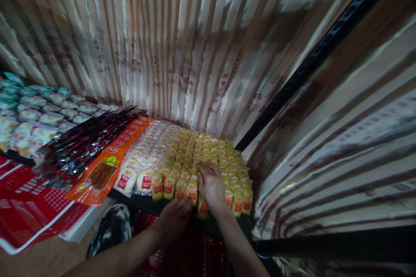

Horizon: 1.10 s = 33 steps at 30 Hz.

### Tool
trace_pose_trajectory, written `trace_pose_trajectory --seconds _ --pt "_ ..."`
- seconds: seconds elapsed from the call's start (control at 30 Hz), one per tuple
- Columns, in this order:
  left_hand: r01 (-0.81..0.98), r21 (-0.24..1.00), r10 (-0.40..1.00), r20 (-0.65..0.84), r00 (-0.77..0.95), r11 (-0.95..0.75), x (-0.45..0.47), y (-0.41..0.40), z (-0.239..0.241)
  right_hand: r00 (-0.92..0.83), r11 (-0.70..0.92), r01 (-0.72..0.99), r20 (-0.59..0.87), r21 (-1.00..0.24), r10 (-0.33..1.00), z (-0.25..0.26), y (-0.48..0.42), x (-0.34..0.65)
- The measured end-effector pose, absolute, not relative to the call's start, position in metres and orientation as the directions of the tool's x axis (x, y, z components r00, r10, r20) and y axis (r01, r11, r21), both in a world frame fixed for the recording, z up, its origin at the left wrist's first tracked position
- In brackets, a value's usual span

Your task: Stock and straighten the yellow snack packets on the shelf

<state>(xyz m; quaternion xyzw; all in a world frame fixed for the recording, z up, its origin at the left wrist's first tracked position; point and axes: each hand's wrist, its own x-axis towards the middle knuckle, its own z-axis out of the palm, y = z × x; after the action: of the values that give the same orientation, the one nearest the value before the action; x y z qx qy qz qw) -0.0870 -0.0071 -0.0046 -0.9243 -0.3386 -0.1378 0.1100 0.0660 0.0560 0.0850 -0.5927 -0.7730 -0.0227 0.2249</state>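
Rows of small yellow wrapped cakes (pixel 195 151) with red and white labels stand packed on a dark shelf (pixel 139 201). My left hand (pixel 175 216) lies with its fingers against the lower front of the nearest row. To its right, my right hand (pixel 212 186) reaches over the front cakes, its fingers bent down and closed on a yellow wrapped cake among them. The fingertips partly hide that cake. Left of the yellow cakes are clear-wrapped round white cakes (pixel 144 179) in rows.
An orange snack packet (pixel 104 171) overhangs the shelf edge beside a pile of dark shiny packets (pixel 84 145). White and green packets (pixel 45 114) fill the far left. A red basket (pixel 29 203) stands below. A black post (pixel 292 82) slants before striped sheeting (pixel 182 52).
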Motion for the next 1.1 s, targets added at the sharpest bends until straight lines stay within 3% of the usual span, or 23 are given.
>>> trace_pose_trajectory --seconds 0.27,0.7,1.1 --pt "0.653 -0.012 0.6 0.384 0.702 -0.757 -0.089 -0.007 -0.016 -0.16 0.236 0.96 0.395 -0.153 0.905 0.089 0.064 0.062" --pt "0.679 0.001 0.61 0.44 0.659 -0.735 -0.084 -0.004 -0.033 -0.24 0.31 0.936 0.343 -0.166 0.908 0.083 0.077 0.068" --pt "0.694 -0.005 0.584 0.537 0.609 -0.72 -0.08 -0.002 -0.038 -0.175 0.206 0.977 0.328 -0.061 0.928 0.092 0.099 0.063"
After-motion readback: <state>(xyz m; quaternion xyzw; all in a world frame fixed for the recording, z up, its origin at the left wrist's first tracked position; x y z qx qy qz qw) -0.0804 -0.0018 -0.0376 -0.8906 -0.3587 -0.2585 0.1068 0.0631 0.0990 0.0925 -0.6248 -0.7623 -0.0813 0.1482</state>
